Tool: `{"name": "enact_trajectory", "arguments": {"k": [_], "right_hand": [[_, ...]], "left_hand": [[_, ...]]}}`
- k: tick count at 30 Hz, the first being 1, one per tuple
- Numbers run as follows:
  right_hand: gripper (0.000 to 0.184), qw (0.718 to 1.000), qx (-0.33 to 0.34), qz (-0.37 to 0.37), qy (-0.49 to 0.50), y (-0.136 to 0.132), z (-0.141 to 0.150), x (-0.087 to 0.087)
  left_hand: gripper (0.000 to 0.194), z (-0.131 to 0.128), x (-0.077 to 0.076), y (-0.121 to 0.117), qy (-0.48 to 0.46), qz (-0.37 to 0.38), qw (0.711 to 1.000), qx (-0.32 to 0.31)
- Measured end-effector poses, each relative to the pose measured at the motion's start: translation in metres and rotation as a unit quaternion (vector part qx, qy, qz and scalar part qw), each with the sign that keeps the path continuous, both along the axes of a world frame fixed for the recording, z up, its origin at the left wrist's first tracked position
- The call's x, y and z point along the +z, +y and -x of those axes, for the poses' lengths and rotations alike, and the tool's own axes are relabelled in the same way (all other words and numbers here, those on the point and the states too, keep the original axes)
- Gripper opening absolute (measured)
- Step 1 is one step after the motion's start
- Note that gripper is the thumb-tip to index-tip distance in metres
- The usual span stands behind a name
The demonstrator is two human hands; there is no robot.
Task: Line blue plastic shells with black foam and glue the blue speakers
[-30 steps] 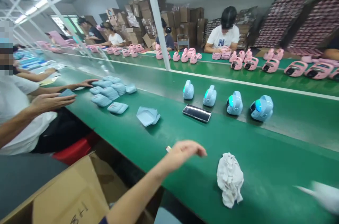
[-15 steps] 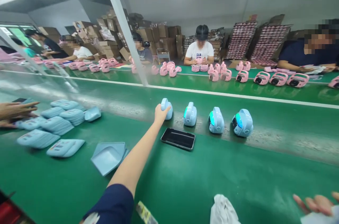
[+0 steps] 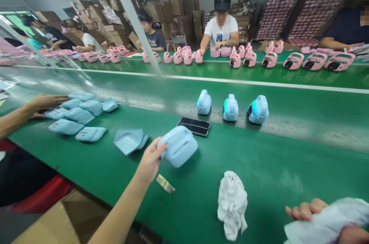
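Note:
My left hand (image 3: 151, 159) grips a light-blue plastic device with a carry handle (image 3: 180, 147), tilted above the green table. At the lower right, my right hand (image 3: 307, 209) is closed on a white cloth (image 3: 331, 219); part of that hand is beyond the frame edge. Between the two hands a second crumpled white cloth (image 3: 233, 203) lies on the table. Behind the held device is a black phone (image 3: 194, 126). Three similar light-blue devices stand in a row on the conveyor: one (image 3: 204, 102), another (image 3: 231, 108) and a third (image 3: 258, 109), with lit green-blue fronts.
Blue panels (image 3: 83, 115) sit in stacks at left, with a co-worker's hand (image 3: 47, 102) at them. Nearer are blue tray-like parts (image 3: 129, 140) and a small yellow packet (image 3: 165, 183). Across the line, people work among pink devices (image 3: 292, 61). A white post (image 3: 132, 17) rises at left.
My left hand has lifted the leftmost blue device off the conveyor and brought it nearer, tilting it. My right hand, with its cloth, has moved further into view. The camera view has shifted.

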State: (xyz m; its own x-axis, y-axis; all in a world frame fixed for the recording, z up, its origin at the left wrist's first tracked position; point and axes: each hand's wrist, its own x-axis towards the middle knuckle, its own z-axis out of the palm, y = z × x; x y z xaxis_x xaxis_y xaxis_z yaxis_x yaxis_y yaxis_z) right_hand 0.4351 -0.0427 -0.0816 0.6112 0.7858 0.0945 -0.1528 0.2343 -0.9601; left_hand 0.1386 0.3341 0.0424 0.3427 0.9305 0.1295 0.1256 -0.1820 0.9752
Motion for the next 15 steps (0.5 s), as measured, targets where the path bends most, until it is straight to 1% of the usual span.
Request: {"name": "enact_trajectory", "arguments": {"k": [2, 3, 4, 6, 7, 8, 9, 10, 11, 13, 14, 15], "right_hand": [[0.072, 1.000, 0.020, 0.005, 0.015, 0.003, 0.019, 0.021], [0.070, 1.000, 0.017, 0.000, 0.024, 0.007, 0.027, 0.031], [0.068, 0.999, 0.015, -0.008, 0.033, 0.011, 0.034, 0.041], [0.063, 0.998, 0.006, -0.026, 0.049, 0.019, 0.048, 0.058], [0.060, 0.998, -0.002, -0.033, 0.057, 0.023, 0.055, 0.064], [0.058, 0.997, -0.009, -0.039, 0.062, 0.026, 0.060, 0.070], [0.056, 0.997, -0.011, -0.047, 0.064, 0.027, 0.065, 0.074], [0.056, 0.997, -0.009, -0.052, 0.063, 0.028, 0.069, 0.077], [0.056, 0.997, -0.004, -0.053, 0.062, 0.028, 0.072, 0.079], [0.055, 0.997, 0.012, -0.051, 0.058, 0.027, 0.075, 0.079], [0.054, 0.997, 0.016, -0.052, 0.061, 0.026, 0.076, 0.079], [0.053, 0.996, 0.019, -0.054, 0.065, 0.025, 0.077, 0.078]], "left_hand": [[0.046, 0.014, -0.016, -0.050, 0.006, 0.052, 0.999, 0.000], [0.047, 0.018, -0.025, -0.074, 0.013, 0.070, 0.997, 0.005], [0.048, 0.021, -0.034, -0.096, 0.027, 0.069, 0.997, 0.010], [0.050, 0.026, -0.049, -0.133, 0.058, 0.026, 0.998, -0.003], [0.050, 0.029, -0.055, -0.146, 0.066, -0.005, 0.998, -0.011], [0.050, 0.031, -0.059, -0.153, 0.070, -0.032, 0.997, -0.018], [0.049, 0.034, -0.061, -0.154, 0.067, -0.050, 0.996, -0.016], [0.047, 0.036, -0.063, -0.150, 0.064, -0.058, 0.996, -0.004], [0.046, 0.038, -0.063, -0.139, 0.064, -0.059, 0.996, 0.014], [0.049, 0.041, -0.061, -0.105, 0.065, -0.044, 0.996, 0.035], [0.054, 0.042, -0.060, -0.085, 0.068, -0.037, 0.997, 0.019], [0.061, 0.042, -0.058, -0.064, 0.062, -0.017, 0.997, -0.040]]}}
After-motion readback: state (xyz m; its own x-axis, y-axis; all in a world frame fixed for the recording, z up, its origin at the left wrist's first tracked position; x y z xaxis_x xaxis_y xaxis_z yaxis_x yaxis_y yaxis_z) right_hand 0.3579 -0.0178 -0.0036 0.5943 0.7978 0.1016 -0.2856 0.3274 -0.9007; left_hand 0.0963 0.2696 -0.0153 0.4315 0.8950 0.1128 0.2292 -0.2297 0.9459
